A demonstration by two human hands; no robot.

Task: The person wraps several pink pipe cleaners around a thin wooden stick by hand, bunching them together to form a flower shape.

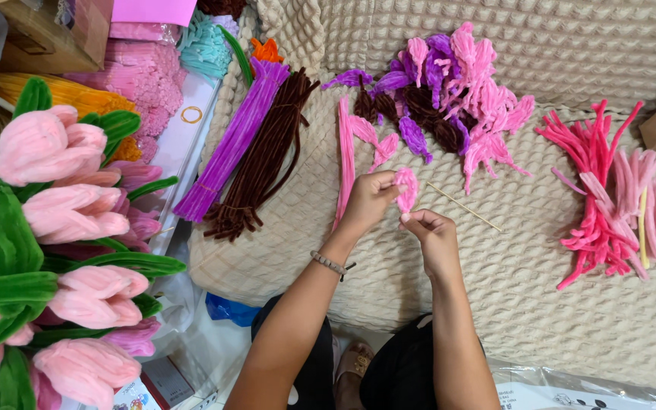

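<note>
Both bare forearms reach up from the bottom of the view, converging near centre. Left hand [370, 199] raised higher, fingers curled shut in a pinch, beaded bracelet at the wrist. Right hand [433, 237] just below and beside it, knuckles up, fingertips pinched close to the left hand's.

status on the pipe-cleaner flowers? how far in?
Done: a bunch of finished pink tulips with green leaves at the left, and a heap of shaped pink and purple petals on the beige blanket.
In hand: left hand and right hand both pinch one pink petal.
Left: straight purple stems, brown stems and the pink pile lie unshaped.
</note>
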